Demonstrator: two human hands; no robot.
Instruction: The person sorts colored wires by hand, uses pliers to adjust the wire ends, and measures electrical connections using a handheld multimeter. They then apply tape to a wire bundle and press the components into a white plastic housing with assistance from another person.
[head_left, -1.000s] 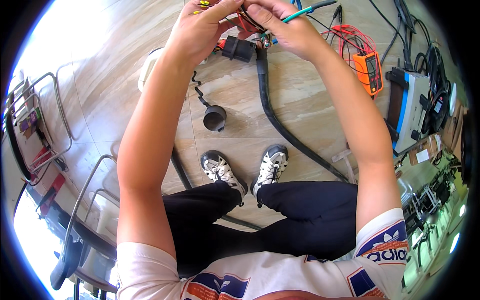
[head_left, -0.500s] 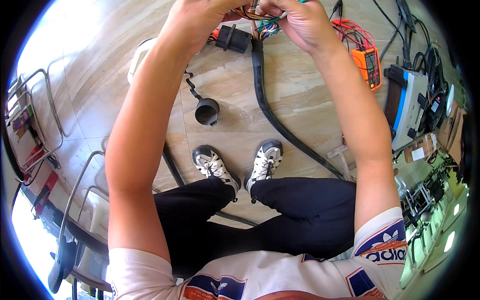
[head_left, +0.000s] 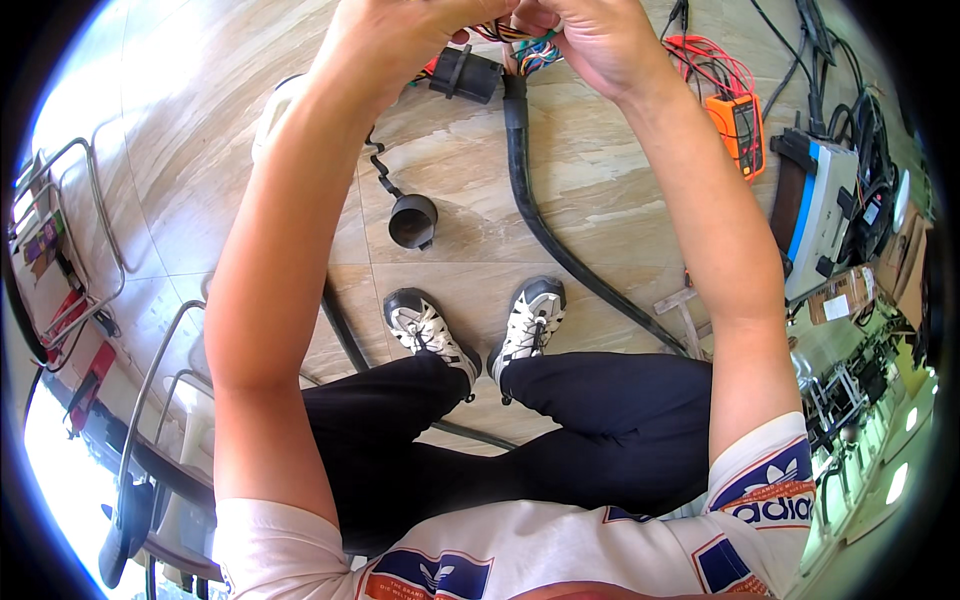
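Both my hands are at the top edge, partly cut off, with their fingers closed on a bundle of thin coloured wires [head_left: 497,32]. My left hand [head_left: 415,22] pinches it from the left, and my right hand [head_left: 597,42] meets it from the right. Just below them, blue, green and white wires [head_left: 540,54] fan out of the stripped end of a thick black cable [head_left: 518,150]. A black cylindrical connector [head_left: 466,76] with red wires at its left end lies beside the cable end. The exact fingertip grip is partly hidden.
A black round cap [head_left: 413,221] on a strap lies on the tiled floor. An orange multimeter [head_left: 735,130] with red leads [head_left: 708,58] sits at right, near a grey-blue device [head_left: 822,215] and dark cables. Metal-framed chairs [head_left: 125,440] stand left. My shoes [head_left: 530,318] are below the cable.
My hands have shifted slightly upward and closer together, so less of the wire bundle shows. The green wire end above my right hand has gone out of sight.
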